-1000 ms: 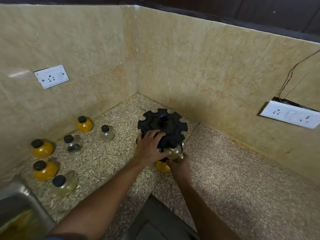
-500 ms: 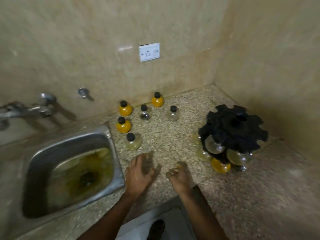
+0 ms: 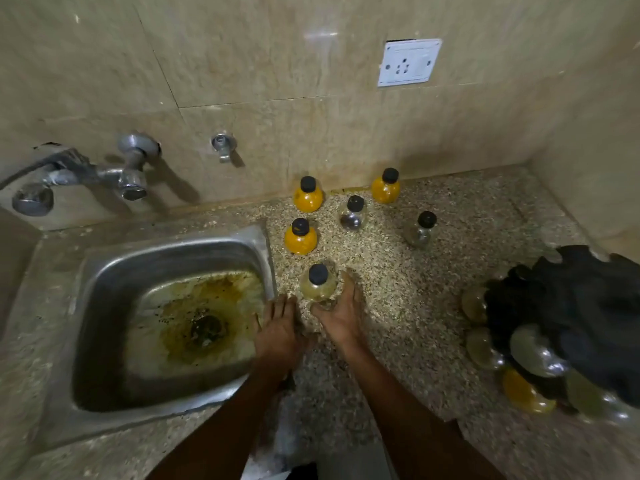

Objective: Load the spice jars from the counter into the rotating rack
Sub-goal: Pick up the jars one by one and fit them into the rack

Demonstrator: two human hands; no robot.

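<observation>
Several round spice jars with black caps stand on the speckled counter [image 3: 398, 306]. Three are yellow [image 3: 308, 197] [image 3: 385, 188] [image 3: 300, 239]. One is clear with dark contents [image 3: 353, 216], and another clear one [image 3: 420, 232] stands further right. The nearest is a pale jar [image 3: 318, 285]; my right hand [image 3: 341, 315] curls its fingers and thumb around its right and lower side. My left hand [image 3: 277, 329] lies just left of it with straight fingers, blurred, by the sink's corner. The black rotating rack [image 3: 571, 317] stands at the right edge, with several jars hanging in its slots.
A stained steel sink [image 3: 104, 271] fills the left side, its rim close to my left hand. A tap [image 3: 104, 174] and a valve [image 3: 223, 145] stick out from the tiled wall. A white socket plate [image 3: 408, 62] sits above the jars.
My view swung left from the rack to the sink. Both hands left the rack and moved forward to the jars; my right hand has taken hold of the nearest pale jar.
</observation>
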